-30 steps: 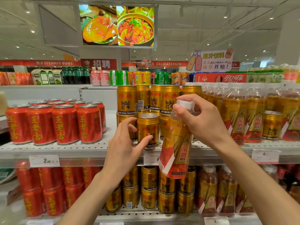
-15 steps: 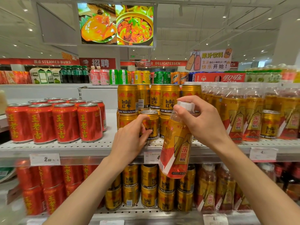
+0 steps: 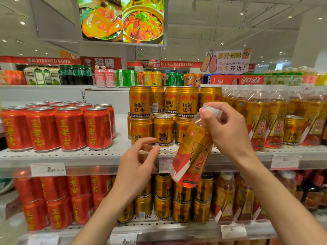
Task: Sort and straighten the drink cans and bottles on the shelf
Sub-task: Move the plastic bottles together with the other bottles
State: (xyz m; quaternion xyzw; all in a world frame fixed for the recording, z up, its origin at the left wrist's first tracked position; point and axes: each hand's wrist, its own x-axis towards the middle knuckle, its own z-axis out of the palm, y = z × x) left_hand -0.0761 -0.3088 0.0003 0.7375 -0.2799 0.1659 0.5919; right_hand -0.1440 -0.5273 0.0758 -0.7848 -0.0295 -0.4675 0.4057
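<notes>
Well off to the left of the left hand's fingers, on the upper shelf [image 3: 53, 157], stand the red cans [image 3: 70, 129] in tidy upright rows, well apart from both hands. The left hand [image 3: 136, 167] hovers in front of the shelf edge with its fingers [image 3: 146, 140] loosely curled and spread, holding nothing; whether the fingertips touch anything cannot be told, as they look a little blurred. Just beyond those fingertips stands the front gold can [image 3: 163, 130], upright and apart from the hand, with more gold cans [image 3: 177, 103] stacked in two tiers behind it. To the right of that, the right hand [image 3: 230, 133] pinches the bottle [image 3: 192, 152] at its cap and neck, thumb and fingers curled round the top, so the body hangs tilted below the fingers, its base swung toward the left hand and out in front of the shelf edge. Full of amber drink, it probably pulls with some weight at so narrow a hold; the plastic wall would give a little under pressure and the glossy label may be slick, so a firmer hold lies round the labelled middle, below the present fingers. Right of the right hand's knuckles stands the row of matching bottles [image 3: 276, 121], where it likely belongs, and among them a stray gold can [image 3: 292, 129]; a short rigid can is easiest taken round its sides.
</notes>
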